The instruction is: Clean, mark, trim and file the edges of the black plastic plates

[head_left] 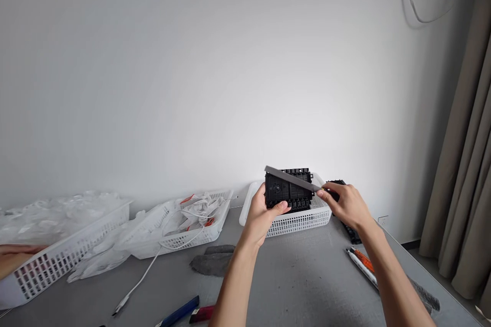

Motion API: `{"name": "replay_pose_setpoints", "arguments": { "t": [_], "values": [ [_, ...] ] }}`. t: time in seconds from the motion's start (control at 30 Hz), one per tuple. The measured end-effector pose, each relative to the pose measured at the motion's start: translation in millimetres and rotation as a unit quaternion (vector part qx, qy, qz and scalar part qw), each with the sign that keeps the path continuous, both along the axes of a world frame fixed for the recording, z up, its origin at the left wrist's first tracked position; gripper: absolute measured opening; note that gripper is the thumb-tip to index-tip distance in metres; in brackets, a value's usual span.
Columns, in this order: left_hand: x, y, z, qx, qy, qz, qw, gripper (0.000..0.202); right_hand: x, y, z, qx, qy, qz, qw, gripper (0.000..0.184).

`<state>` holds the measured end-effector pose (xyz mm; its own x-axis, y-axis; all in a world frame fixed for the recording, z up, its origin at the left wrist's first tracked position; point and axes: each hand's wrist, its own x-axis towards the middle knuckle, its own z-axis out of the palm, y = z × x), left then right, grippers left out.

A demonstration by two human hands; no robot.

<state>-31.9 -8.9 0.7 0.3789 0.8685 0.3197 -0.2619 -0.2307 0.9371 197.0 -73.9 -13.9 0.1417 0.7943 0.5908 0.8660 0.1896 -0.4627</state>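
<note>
My left hand (264, 212) grips a black rectangular plastic part (288, 191) by its lower left corner and holds it up over a white basket (299, 222). My right hand (345, 204) pinches the right end of a thin grey flat strip (291, 178), which lies slanted across the top of the black part. Both hands are closed on what they hold.
A second white basket (199, 232) with white cables and bags sits to the left, and a third (49, 260) at far left beside another person's hand (15, 258). On the grey table lie a grey cloth (213, 260), a blue tool (180, 311), a white cable (141, 278), an orange-white tool (362, 263) and more black parts (351, 232).
</note>
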Motion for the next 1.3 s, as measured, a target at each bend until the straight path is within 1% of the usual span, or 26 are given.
{"name": "replay_pose_setpoints", "arguments": {
  "t": [0.07, 0.13, 0.2, 0.27, 0.37, 0.47, 0.57, 0.7, 0.77, 0.87, 0.97, 1.13, 1.23, 1.3],
  "values": [
    [0, 0, -0.3, 0.009, 0.0, 0.0, 1.0, 0.059, 0, 0, 0.5, 0.002, -0.001, 0.003, 1.0, 0.059],
    [-1, 1, -0.8, 0.012, -0.001, 0.008, 1.0, 0.057, 2, 0, 0.4, 0.007, 0.006, -0.017, 1.0, 0.061],
    [-1, 3, -1.8, 0.003, -0.004, 0.013, 1.0, 0.058, 5, 0, 0.0, 0.011, 0.015, -0.038, 0.999, 0.063],
    [0, 5, -3.1, -0.008, -0.005, 0.008, 1.0, 0.062, 6, -1, -0.1, 0.009, 0.016, -0.032, 0.999, 0.063],
    [1, 6, -4.9, -0.008, -0.005, -0.01, 1.0, 0.063, 3, 0, -0.4, 0.001, 0.01, -0.003, 1.0, 0.062],
    [0, 9, -6.4, -0.009, -0.007, -0.009, 1.0, 0.059, 4, 4, -2.4, 0.004, 0.005, -0.019, 1.0, 0.061],
    [-2, 12, -7.6, -0.023, -0.01, 0.003, 1.0, 0.059, 7, 6, -4.6, 0.002, 0.012, -0.041, 0.999, 0.06],
    [-3, 12, -8.2, -0.013, -0.004, -0.02, 1.0, 0.058, 3, 5, -3.5, -0.007, 0.021, -0.017, 1.0, 0.059],
    [-3, 10, -8.1, -0.009, 0.004, -0.026, 1.0, 0.056, 3, 5, -3.0, -0.005, 0.014, -0.02, 1.0, 0.059],
    [-1, 10, -7.4, -0.016, 0.011, -0.007, 1.0, 0.057, 7, 6, -4.2, -0.002, 0.005, -0.038, 0.999, 0.06],
    [-1, 11, -6.4, -0.014, -0.003, 0.012, 1.0, 0.06, 10, 6, -5.4, -0.001, 0.021, -0.045, 0.999, 0.061],
    [-5, 9, -4.7, -0.001, -0.003, -0.013, 1.0, 0.056, 5, 5, -4.0, 0.013, 0.025, -0.023, 0.999, 0.063],
    [-6, 10, -5.3, -0.006, -0.006, -0.007, 1.0, 0.056, 11, 6, -4.9, 0.01, 0.025, -0.041, 0.999, 0.061],
    [-5, 13, -6.7, -0.017, -0.008, -0.004, 1.0, 0.057, 16, 7, -6.0, 0.013, 0.042, -0.059, 0.997, 0.059]
  ]
}}
